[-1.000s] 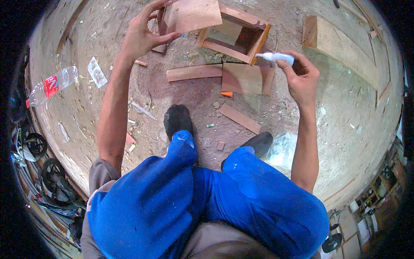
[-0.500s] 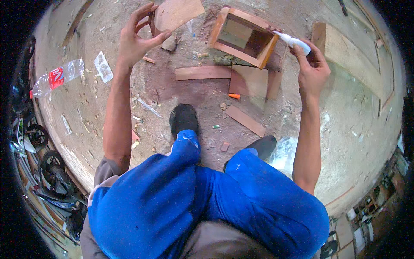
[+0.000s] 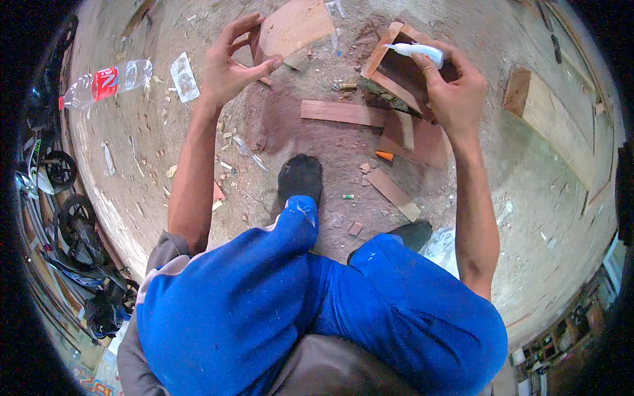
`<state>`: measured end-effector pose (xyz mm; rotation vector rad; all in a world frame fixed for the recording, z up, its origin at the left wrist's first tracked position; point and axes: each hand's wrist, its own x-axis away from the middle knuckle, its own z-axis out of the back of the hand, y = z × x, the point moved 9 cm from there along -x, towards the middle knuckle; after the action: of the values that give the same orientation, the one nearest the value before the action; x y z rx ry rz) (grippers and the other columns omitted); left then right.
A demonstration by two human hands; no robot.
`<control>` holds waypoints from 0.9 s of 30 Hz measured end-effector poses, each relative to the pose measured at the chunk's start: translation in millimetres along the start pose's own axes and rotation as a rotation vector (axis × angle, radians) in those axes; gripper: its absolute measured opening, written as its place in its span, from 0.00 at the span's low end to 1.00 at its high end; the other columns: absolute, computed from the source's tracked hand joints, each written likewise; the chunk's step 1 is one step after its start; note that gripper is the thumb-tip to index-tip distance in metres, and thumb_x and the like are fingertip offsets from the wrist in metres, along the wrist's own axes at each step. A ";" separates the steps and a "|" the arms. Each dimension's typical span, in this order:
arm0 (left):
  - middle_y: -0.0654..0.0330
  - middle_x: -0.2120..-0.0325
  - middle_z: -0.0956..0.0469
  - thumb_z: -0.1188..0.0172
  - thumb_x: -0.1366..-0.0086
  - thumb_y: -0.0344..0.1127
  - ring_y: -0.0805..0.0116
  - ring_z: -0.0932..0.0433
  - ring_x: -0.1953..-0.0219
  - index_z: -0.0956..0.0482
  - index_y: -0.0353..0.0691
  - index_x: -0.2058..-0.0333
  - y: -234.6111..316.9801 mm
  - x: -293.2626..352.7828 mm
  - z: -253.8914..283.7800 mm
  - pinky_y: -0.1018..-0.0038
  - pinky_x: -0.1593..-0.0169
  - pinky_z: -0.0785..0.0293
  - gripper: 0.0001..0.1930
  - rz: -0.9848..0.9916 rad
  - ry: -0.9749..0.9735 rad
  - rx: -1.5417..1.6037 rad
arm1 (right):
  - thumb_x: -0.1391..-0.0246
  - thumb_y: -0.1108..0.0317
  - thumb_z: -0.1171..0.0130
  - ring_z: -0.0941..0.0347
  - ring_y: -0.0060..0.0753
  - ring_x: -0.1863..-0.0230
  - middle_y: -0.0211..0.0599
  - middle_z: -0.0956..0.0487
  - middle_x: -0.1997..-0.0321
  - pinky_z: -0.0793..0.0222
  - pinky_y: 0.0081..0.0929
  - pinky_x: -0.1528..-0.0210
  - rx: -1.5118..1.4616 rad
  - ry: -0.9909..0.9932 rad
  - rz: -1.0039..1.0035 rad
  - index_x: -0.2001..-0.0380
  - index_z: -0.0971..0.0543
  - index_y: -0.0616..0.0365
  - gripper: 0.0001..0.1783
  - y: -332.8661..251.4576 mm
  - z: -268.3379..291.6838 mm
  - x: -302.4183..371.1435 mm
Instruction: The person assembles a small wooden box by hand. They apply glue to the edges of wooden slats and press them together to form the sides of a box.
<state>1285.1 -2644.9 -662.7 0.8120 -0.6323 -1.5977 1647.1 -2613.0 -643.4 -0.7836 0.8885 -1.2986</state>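
Observation:
A thin, flat wooden panel (image 3: 297,30) is pinched between the thumb and fingers of my left hand (image 3: 228,66), held up at the top of the view. My right hand (image 3: 459,92) is closed round a small white glue bottle (image 3: 422,53). Its narrow nozzle points left, at the top rim of an open wooden box (image 3: 378,58). Whether the tip touches the wood I cannot tell. The box's right side is hidden behind my right hand. An orange cone-shaped cap (image 3: 384,156) lies on the ground nearer to me.
Just below the box lie a long wooden strip (image 3: 340,113) and thin wooden sheets (image 3: 429,145). A shorter strip (image 3: 393,193) is near my right foot. To the left lies a clear plastic bottle (image 3: 105,84); a thick wooden block (image 3: 548,119) is at the right.
The glue bottle has moved from the box's right-hand corner across to its left rim. The panel stays in my left hand. The whole view has shifted a little.

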 end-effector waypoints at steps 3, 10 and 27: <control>0.53 0.41 0.22 0.16 0.52 0.44 0.59 0.22 0.40 0.29 0.39 0.36 -5.3 4.3 0.7 0.59 0.36 0.25 0.46 0.008 0.043 0.022 | 0.45 0.65 0.29 0.15 0.34 0.65 0.44 0.12 0.65 0.21 0.29 0.60 0.084 0.049 0.065 0.56 0.13 0.56 0.14 3.9 2.6 -13.9; 0.53 0.41 0.21 0.16 0.52 0.45 0.59 0.22 0.40 0.29 0.40 0.36 -8.2 8.7 -1.6 0.57 0.37 0.24 0.46 -0.011 0.019 -0.015 | 0.46 0.65 0.29 0.14 0.37 0.71 0.48 0.12 0.64 0.20 0.33 0.64 0.151 0.099 0.058 0.56 0.12 0.54 0.14 0.9 8.0 -28.3; 0.54 0.40 0.23 0.16 0.51 0.41 0.59 0.22 0.40 0.30 0.41 0.35 1.4 7.6 -3.5 0.64 0.52 0.12 0.46 -0.104 -0.002 -0.075 | 0.45 0.65 0.30 0.14 0.31 0.73 0.45 0.13 0.72 0.21 0.29 0.68 0.142 0.100 0.129 0.54 0.12 0.53 0.14 5.7 9.9 -33.4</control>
<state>1288.1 -2652.5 -665.0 0.7990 -0.5351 -1.7067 1656.9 -2579.2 -640.3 -0.5458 0.9005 -1.2799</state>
